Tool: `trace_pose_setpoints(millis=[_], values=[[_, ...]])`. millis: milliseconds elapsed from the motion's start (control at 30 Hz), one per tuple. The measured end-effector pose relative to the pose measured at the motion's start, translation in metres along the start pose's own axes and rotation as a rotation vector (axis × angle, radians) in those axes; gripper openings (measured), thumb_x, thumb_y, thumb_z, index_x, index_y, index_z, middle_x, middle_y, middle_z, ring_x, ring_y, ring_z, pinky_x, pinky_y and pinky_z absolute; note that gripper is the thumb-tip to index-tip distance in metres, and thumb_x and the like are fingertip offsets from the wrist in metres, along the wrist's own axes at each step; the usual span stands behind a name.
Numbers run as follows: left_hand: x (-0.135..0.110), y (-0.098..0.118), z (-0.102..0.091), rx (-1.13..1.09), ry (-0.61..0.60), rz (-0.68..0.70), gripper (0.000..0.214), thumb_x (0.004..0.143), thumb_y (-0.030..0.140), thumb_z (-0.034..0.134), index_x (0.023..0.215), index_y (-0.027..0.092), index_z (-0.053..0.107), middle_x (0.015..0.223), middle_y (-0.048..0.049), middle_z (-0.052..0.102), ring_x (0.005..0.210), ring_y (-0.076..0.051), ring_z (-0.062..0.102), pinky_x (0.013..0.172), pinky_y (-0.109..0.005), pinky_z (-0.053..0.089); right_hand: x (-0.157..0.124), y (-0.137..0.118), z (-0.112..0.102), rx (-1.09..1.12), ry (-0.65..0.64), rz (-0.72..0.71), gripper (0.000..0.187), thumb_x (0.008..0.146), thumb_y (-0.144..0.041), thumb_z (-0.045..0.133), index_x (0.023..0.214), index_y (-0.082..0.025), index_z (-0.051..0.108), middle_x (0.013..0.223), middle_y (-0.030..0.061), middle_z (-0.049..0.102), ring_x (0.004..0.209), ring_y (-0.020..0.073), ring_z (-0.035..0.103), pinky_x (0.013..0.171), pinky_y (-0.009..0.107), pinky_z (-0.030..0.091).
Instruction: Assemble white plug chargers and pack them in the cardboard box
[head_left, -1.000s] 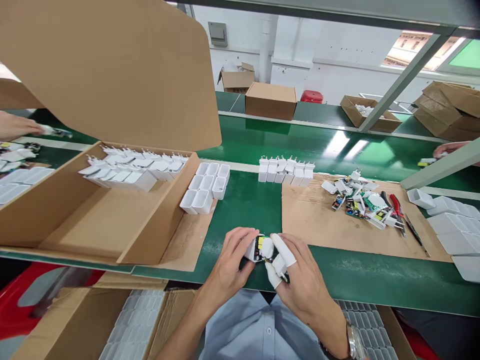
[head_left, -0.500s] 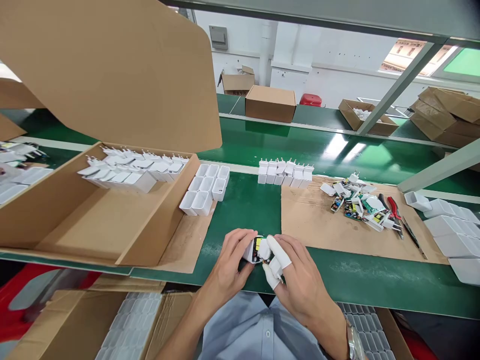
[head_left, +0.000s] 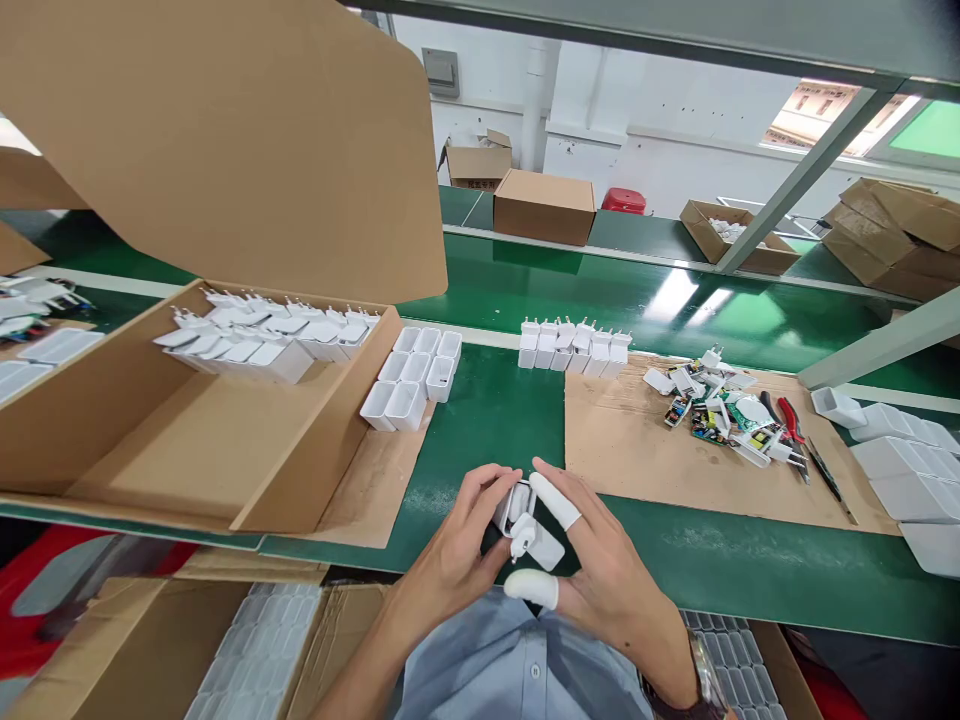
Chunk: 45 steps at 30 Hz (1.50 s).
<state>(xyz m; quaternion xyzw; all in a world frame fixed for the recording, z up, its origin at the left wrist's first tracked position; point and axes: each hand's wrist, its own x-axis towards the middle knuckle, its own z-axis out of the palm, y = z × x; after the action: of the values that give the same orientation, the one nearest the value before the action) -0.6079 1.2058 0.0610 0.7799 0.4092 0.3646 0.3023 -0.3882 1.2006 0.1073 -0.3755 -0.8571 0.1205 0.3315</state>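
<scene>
Both my hands meet low at the centre, over the green bench's front edge [head_left: 750, 575]. My left hand [head_left: 457, 545] grips a small white charger housing [head_left: 506, 505] with its fingers curled round it. My right hand [head_left: 600, 570], with white finger cots on the thumb and forefinger, pinches the white plug cap [head_left: 534, 540] against that housing. The two parts touch.
An open cardboard box [head_left: 150, 440] at left holds several white plug chargers [head_left: 262, 335]. Empty white housings [head_left: 412, 378] lie beside it. More chargers [head_left: 574, 345] stand in a row. A cardboard mat [head_left: 660, 450] carries circuit boards [head_left: 720, 405] and red pliers [head_left: 791, 415]. White trays [head_left: 900, 460] sit right.
The yellow circuit board seen in the housing earlier is now covered by white plastic. My right thumb has dropped lower and the cap sits turned against the housing. The other person's hand at far left is gone.
</scene>
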Motion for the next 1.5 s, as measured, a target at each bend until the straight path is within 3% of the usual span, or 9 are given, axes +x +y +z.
trace_pose_setpoints(millis=[133, 300, 533, 667, 1000, 1233, 1367, 1500], values=[[-0.004, -0.003, 0.002, -0.076, -0.053, -0.055, 0.067, 0.101, 0.013, 0.057, 0.161, 0.033, 0.035, 0.153, -0.0123, 0.058, 0.143, -0.029, 0.057, 0.118, -0.048, 0.052, -0.004, 0.009, 0.001, 0.135, 0.020, 0.108, 0.055, 0.106, -0.009, 0.048, 0.159, -0.021, 0.043, 0.153, 0.0165, 0.059, 0.142, 0.0239, 0.057, 0.116, 0.044, 0.056], [-0.008, -0.005, 0.007, -0.176, 0.096, -0.096, 0.082, 0.100, 0.018, 0.065, 0.167, 0.034, 0.022, 0.152, -0.0127, 0.059, 0.139, -0.027, 0.060, 0.115, -0.046, 0.053, -0.012, 0.018, 0.017, 0.174, 0.014, 0.071, 0.051, 0.101, -0.006, 0.055, 0.150, -0.021, 0.053, 0.139, 0.0169, 0.064, 0.127, 0.0260, 0.064, 0.104, 0.044, 0.062], [-0.006, -0.003, 0.002, -0.197, 0.189, 0.042, 0.049, 0.097, 0.006, 0.060, 0.142, 0.026, 0.056, 0.126, -0.0128, 0.062, 0.120, -0.025, 0.065, 0.100, -0.040, 0.059, -0.010, 0.020, 0.022, 0.063, -0.004, -0.067, 0.044, 0.097, -0.001, 0.055, 0.137, -0.016, 0.058, 0.120, 0.0181, 0.065, 0.106, 0.0275, 0.062, 0.085, 0.046, 0.064], [-0.007, -0.007, 0.004, -0.279, 0.285, 0.014, 0.039, 0.094, 0.004, 0.063, 0.126, 0.025, 0.057, 0.115, -0.0098, 0.060, 0.108, -0.024, 0.067, 0.091, -0.039, 0.060, -0.009, 0.019, 0.022, 0.062, -0.021, -0.047, 0.039, 0.096, -0.002, 0.055, 0.132, -0.014, 0.060, 0.116, 0.0182, 0.065, 0.104, 0.0277, 0.062, 0.084, 0.045, 0.064], [-0.004, -0.005, 0.005, -0.310, 0.283, -0.040, 0.035, 0.094, 0.006, 0.063, 0.122, 0.027, 0.057, 0.112, -0.0077, 0.060, 0.103, -0.024, 0.069, 0.087, -0.039, 0.060, -0.012, 0.013, 0.022, 0.004, -0.121, 0.046, 0.050, 0.092, -0.006, 0.053, 0.140, -0.018, 0.059, 0.116, 0.0160, 0.062, 0.099, 0.0281, 0.062, 0.076, 0.043, 0.064], [-0.005, -0.008, 0.006, -0.299, 0.275, -0.038, 0.036, 0.094, 0.005, 0.063, 0.122, 0.027, 0.056, 0.112, -0.0075, 0.059, 0.103, -0.023, 0.067, 0.086, -0.037, 0.059, -0.019, 0.012, 0.029, -0.058, 0.060, 0.015, 0.045, 0.096, -0.003, 0.055, 0.139, -0.013, 0.058, 0.120, 0.0192, 0.069, 0.105, 0.0289, 0.070, 0.080, 0.041, 0.068], [-0.004, -0.007, 0.006, -0.284, 0.276, -0.047, 0.033, 0.096, 0.007, 0.062, 0.121, 0.026, 0.056, 0.111, -0.0078, 0.059, 0.103, -0.022, 0.066, 0.086, -0.037, 0.059, -0.019, 0.011, 0.023, 0.072, 0.044, 0.091, 0.038, 0.101, -0.011, 0.059, 0.139, -0.017, 0.059, 0.125, 0.0174, 0.071, 0.108, 0.0267, 0.074, 0.087, 0.041, 0.069], [-0.005, -0.006, 0.005, -0.253, 0.282, -0.038, 0.030, 0.096, 0.009, 0.062, 0.121, 0.025, 0.056, 0.110, -0.0086, 0.061, 0.103, -0.023, 0.066, 0.085, -0.036, 0.059, -0.026, 0.014, 0.019, 0.142, 0.096, 0.112, 0.044, 0.102, -0.012, 0.060, 0.145, -0.022, 0.056, 0.134, 0.0169, 0.069, 0.117, 0.0249, 0.073, 0.096, 0.041, 0.068]])
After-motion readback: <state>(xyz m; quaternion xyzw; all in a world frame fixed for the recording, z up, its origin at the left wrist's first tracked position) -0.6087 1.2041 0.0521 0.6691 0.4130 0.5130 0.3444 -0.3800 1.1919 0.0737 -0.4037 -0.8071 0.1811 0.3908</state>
